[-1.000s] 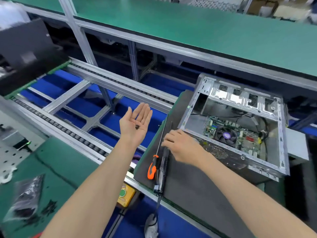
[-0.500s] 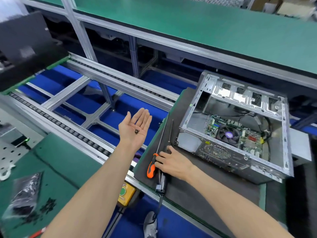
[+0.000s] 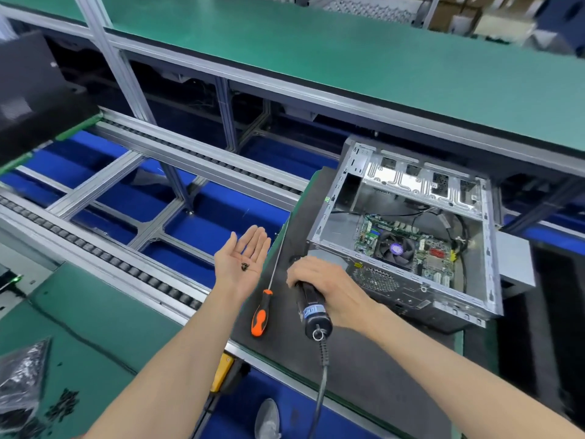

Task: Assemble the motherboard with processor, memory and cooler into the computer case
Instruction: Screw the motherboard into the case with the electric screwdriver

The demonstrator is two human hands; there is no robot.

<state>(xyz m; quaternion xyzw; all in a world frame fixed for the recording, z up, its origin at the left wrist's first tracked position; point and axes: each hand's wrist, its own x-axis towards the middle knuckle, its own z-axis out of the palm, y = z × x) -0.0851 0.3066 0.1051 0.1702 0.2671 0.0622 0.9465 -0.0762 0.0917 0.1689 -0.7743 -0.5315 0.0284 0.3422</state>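
Left hand [image 3: 242, 263] palm up, fingers straight, small dark screws [image 3: 244, 266] lying in the palm. Right hand [image 3: 326, 288] wrapped round a black electric screwdriver [image 3: 311, 307], cable [image 3: 319, 384] hanging off its end. Orange-handled screwdriver [image 3: 262, 312] flat on the black mat [image 3: 364, 359] between the hands. Open computer case [image 3: 408, 239] on the mat, motherboard [image 3: 427, 255] and cooler fan [image 3: 395, 250] inside. Bag of screws [image 3: 22, 375] on the green table [image 3: 104, 327], lower left.

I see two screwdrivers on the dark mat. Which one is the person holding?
The black electric screwdriver with the cord at its end; the right hand grips its barrel. The orange-handled screwdriver, beside it, lies untouched on the mat.
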